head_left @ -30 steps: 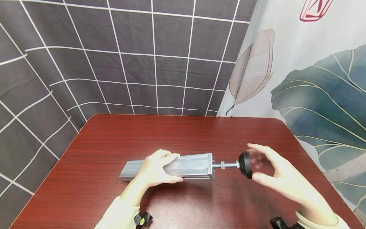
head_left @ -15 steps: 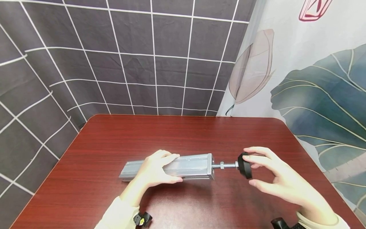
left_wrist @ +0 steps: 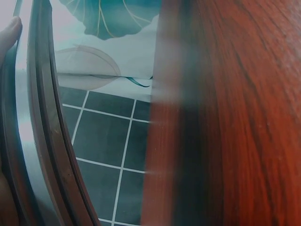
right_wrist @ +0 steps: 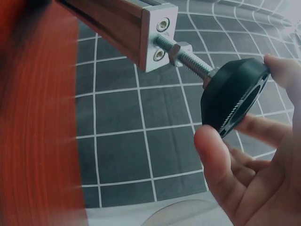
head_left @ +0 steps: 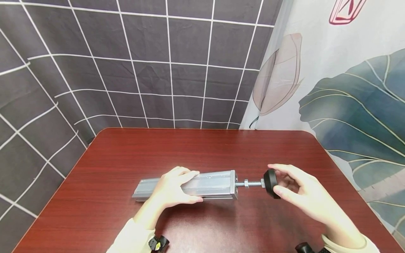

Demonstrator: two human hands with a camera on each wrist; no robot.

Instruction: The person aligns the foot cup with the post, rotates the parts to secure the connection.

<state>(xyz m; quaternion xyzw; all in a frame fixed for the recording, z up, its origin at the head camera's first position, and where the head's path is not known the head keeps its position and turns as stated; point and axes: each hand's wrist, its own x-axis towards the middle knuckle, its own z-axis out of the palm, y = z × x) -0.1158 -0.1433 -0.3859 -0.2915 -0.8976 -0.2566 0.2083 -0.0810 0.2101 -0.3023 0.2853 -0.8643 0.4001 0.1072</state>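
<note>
My left hand (head_left: 169,189) grips a silver aluminium profile (head_left: 216,183) from above, thumb on the near side. The profile is held over the table. From its end plate (right_wrist: 153,40), with two screw heads showing, a threaded rod (head_left: 254,183) sticks out to the right with a nut (head_left: 246,183) on it. On the rod's outer end sits a black levelling foot (right_wrist: 233,96). My right hand (head_left: 303,191) pinches the foot's rim between thumb and fingertips. In the left wrist view the profile (left_wrist: 30,117) runs along the left, with only bits of the hand showing.
The reddish-brown wooden table (head_left: 190,147) lies under both hands. Behind it hangs a dark grey curtain (head_left: 190,77) with a white grid, and at the right a white curtain (head_left: 316,52) with leaf prints. Camera straps sit at both wrists.
My right hand's fingers have closed from spread beside the foot to a pinch on its rim, passing through a changed finger position. The profile and left hand stay nearly still.
</note>
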